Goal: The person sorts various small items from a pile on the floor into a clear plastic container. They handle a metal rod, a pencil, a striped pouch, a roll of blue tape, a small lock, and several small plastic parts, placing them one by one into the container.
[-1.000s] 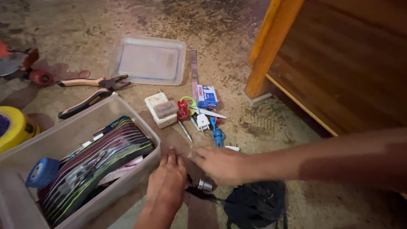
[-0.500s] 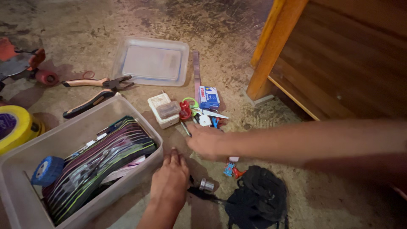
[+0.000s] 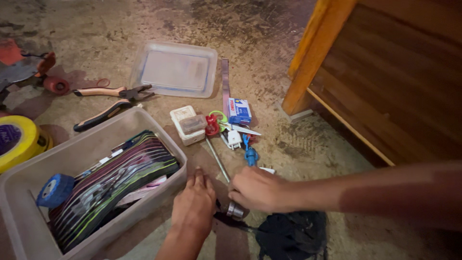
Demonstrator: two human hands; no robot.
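My right hand [image 3: 257, 188] is closed on the near end of a thin metal rod [image 3: 217, 160], which lies slanted on the floor and points toward a heap of small items. Palm down, my left hand [image 3: 195, 207] rests flat on the floor against the corner of a clear plastic box [image 3: 159, 190] and holds nothing. A small metal cylinder [image 3: 235, 210] sits between the two hands, on a black strap. The strap leads to a black bag [image 3: 288, 233] under my right forearm.
The box holds a striped bundle [image 3: 113, 180] and a blue tape roll [image 3: 54, 188]. Scissors [image 3: 216, 124], a white case [image 3: 186, 125], a small blue box [image 3: 239, 110], a blue clip [image 3: 249, 155], pliers [image 3: 110, 98], the lid [image 3: 175, 70] and a yellow roll [image 3: 17, 139] lie around. Wooden furniture [image 3: 385, 77] stands right.
My right hand reached forward to the heap of small items, closed on the thin rod and drew it back toward me. My left hand stayed in place.
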